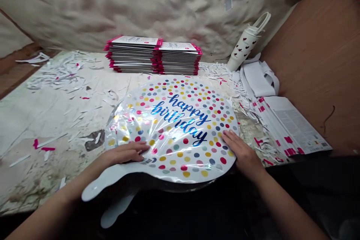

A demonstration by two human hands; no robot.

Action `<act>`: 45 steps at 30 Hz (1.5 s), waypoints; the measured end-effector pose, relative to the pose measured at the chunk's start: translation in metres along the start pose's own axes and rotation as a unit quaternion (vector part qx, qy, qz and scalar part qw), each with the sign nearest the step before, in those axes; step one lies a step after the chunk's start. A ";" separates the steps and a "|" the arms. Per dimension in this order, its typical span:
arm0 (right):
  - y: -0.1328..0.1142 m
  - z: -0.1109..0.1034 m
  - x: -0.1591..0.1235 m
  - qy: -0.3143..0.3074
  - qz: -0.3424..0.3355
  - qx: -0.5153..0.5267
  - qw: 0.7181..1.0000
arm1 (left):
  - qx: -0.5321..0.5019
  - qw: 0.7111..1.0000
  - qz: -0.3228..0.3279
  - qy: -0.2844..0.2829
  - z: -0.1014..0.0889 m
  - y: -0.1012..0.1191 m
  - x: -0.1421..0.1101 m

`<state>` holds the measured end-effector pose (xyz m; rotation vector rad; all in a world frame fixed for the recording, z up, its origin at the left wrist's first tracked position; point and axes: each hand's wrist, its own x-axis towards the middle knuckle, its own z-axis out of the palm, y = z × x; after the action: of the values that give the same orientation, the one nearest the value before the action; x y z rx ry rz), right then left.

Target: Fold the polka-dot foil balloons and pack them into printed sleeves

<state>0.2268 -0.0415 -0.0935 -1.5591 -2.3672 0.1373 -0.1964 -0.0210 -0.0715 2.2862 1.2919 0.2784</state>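
A flat, round foil balloon (168, 153) lies at the front edge of the table, white with coloured dots and blue "happy birthday" lettering. Its pale tail points to the lower left and overhangs the edge. A second tail (115, 212) shows below it, so at least one more balloon lies underneath. My left hand (126, 153) rests on the balloon's lower left, near the tail, fingers laid on the foil. On the right rim, my right hand (243, 152) lies with its fingers stretched over the edge; its thumb is hidden.
Two stacks of flat white packs with pink edges (135, 56) stand at the back. A white tumbler with hearts (243, 47) leans at the back right. Beside it are a roll of white strip (258, 78) and printed flat packs (295, 123). Paper scraps (59, 73) litter the table (84, 112).
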 end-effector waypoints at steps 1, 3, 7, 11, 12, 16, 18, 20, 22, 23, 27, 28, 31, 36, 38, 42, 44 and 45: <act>0.010 -0.003 0.003 -0.013 -0.011 0.023 1.000 | 0.001 1.000 0.016 -0.013 -0.005 0.001 0.000; 0.025 -0.010 0.011 -0.031 -0.010 0.065 0.997 | 0.017 0.999 0.029 -0.027 -0.017 0.001 0.001; 0.048 -0.034 0.042 -0.108 0.057 0.164 0.979 | -0.004 0.998 -0.042 -0.050 -0.045 -0.005 0.014; 0.062 -0.044 0.105 -0.121 0.182 0.221 0.950 | -0.054 0.981 -0.182 -0.040 -0.071 -0.011 0.056; 0.064 -0.041 0.123 -0.094 0.210 0.202 0.952 | -0.015 0.977 -0.214 0.005 -0.075 -0.010 0.068; 0.071 -0.020 0.179 -0.050 0.248 0.128 0.959 | 0.161 0.948 -0.210 0.180 -0.059 0.011 0.099; 0.075 -0.017 0.195 -0.050 0.261 0.096 0.959 | 0.185 0.966 -0.115 0.136 -0.039 0.024 0.099; 0.073 -0.018 0.203 -0.037 0.278 0.059 0.958 | 0.198 0.976 -0.073 0.052 -0.018 0.033 0.092; 0.053 -0.019 0.205 -0.002 0.289 0.021 0.957 | 0.206 0.974 -0.091 0.011 -0.003 0.036 0.086; 0.035 -0.016 0.204 0.019 0.264 0.009 0.964 | 0.211 0.972 -0.103 0.010 0.001 0.035 0.083; -0.067 0.012 0.187 -0.004 -0.023 0.037 0.999 | 0.224 0.967 -0.122 0.006 0.004 0.027 0.081; -0.086 0.020 0.179 -0.025 -0.060 0.045 0.997 | 0.226 0.966 -0.125 0.001 0.003 0.025 0.081; -0.093 0.030 0.155 -0.102 -0.074 0.061 0.990 | 0.230 0.964 -0.136 -0.010 -0.001 0.021 0.080; 0.000 -0.001 0.104 -0.064 0.169 -0.011 0.983 | 0.216 0.960 -0.176 -0.018 -0.001 0.035 0.093; 0.013 -0.009 0.085 -0.054 0.157 -0.027 0.986 | 0.214 0.963 -0.166 0.001 0.006 0.053 0.108; -0.009 -0.001 0.072 -0.071 0.103 -0.020 0.992 | 0.218 0.968 -0.121 -0.003 0.029 0.086 0.133; -0.015 0.003 0.079 -0.056 0.157 -0.021 0.986 | 0.220 0.968 -0.118 0.002 0.038 0.092 0.137; -0.013 0.004 0.085 -0.048 0.197 -0.013 0.979 | 0.217 0.969 -0.116 0.009 0.041 0.092 0.137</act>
<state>0.1831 0.0306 -0.0776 -2.0612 -2.1019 0.2740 -0.0384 0.0423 -0.0684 2.4458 1.7531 -0.0771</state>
